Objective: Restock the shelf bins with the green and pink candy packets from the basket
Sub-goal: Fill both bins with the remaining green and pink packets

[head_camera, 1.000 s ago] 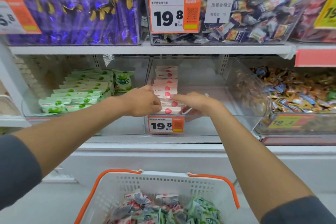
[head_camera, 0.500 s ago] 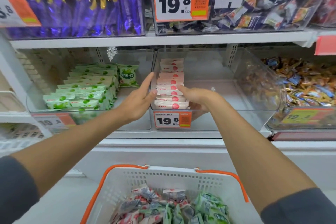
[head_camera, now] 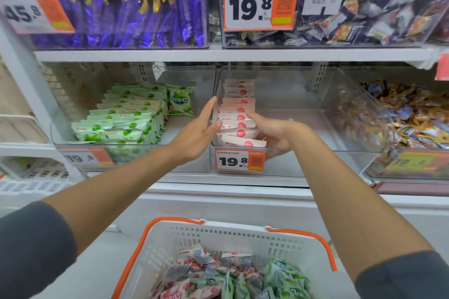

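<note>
A row of pink candy packets (head_camera: 239,114) stands along the left side of the clear middle bin (head_camera: 315,128). My left hand (head_camera: 198,130) lies flat against the outside of that bin's left wall, with the thumb over the rim on the pink row. Inside the bin, my right hand (head_camera: 275,132) presses its fingers against the right side of the row. Green candy packets (head_camera: 126,120) fill rows in the clear left bin (head_camera: 194,153). Below, a white basket (head_camera: 243,232) with orange handles holds several loose pink and green packets.
The upper shelf carries a bin of purple-wrapped bars (head_camera: 116,7) and a bin of mixed dark candies (head_camera: 364,12). A bin of gold and blue candies (head_camera: 410,116) stands at the right. Orange price tags (head_camera: 239,160) hang on the bin fronts.
My left hand has gone from curled over the front of the pink row to flat against the bin's left wall. My right hand stays beside the row, and the view has come closer.
</note>
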The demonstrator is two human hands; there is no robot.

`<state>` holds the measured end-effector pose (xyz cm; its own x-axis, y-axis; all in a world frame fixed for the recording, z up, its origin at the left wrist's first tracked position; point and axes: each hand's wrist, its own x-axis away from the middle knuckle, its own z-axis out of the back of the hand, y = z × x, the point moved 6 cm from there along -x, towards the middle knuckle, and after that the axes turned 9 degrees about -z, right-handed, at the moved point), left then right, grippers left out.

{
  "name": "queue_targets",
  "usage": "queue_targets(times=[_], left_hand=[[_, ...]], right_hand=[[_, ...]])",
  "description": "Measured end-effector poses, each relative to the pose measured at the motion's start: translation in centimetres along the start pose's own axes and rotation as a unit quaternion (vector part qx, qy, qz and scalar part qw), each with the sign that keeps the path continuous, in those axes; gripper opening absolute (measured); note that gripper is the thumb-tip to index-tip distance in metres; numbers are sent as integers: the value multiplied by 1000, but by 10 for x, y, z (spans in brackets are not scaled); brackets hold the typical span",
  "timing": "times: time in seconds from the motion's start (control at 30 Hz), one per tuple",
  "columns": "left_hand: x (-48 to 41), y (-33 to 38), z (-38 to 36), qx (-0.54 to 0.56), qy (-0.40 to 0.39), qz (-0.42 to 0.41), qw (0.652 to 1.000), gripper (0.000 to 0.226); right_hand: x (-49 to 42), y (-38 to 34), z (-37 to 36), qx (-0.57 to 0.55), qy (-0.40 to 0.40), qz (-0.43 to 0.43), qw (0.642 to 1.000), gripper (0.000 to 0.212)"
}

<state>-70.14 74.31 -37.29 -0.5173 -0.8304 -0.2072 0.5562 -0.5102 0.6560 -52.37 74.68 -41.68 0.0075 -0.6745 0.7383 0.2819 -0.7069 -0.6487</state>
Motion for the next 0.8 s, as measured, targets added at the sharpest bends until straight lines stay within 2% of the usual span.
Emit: queue_targets(times=[0.17,0.3,0.33,0.43,0.5,0.57,0.6,0.63,0.7,0.77,0.8], left_hand=[[0,-5,-3,28,9,-9,1000,89],[-4,-12,-6,6,27,-23,999,87],[-4,-12,-7,-1,29,-24,999,87],[-4,-12,-7,-8,26,-24,999,85],[-3,-12,-6,-4,23,-19,1000,85],[1,-8,-4,-9,42,-17,999,84],[6,-5,0,-26,72,-21,997,82],[13,0,5,-48,121,-26,991,76],[35,12,17,-84,232,-51,968,51],[59,16,16,-68,251,-47,964,25],[69,12,9,-44,224,-25,973,20]], right_hand=[[24,-2,-2,91,-45,13,995,48],[11,-11,-9,167,100,55,979,25],[10,-12,-11,173,115,61,976,23],[18,-6,-9,86,60,47,993,24],[25,-5,-1,105,83,55,989,35],[37,-11,5,167,189,96,963,47],[46,-16,5,171,250,137,943,46],[57,-20,4,156,310,186,919,39],[85,-21,-7,164,429,262,849,20],[100,-13,-34,239,464,302,798,16],[98,-4,-51,277,442,315,793,16]])
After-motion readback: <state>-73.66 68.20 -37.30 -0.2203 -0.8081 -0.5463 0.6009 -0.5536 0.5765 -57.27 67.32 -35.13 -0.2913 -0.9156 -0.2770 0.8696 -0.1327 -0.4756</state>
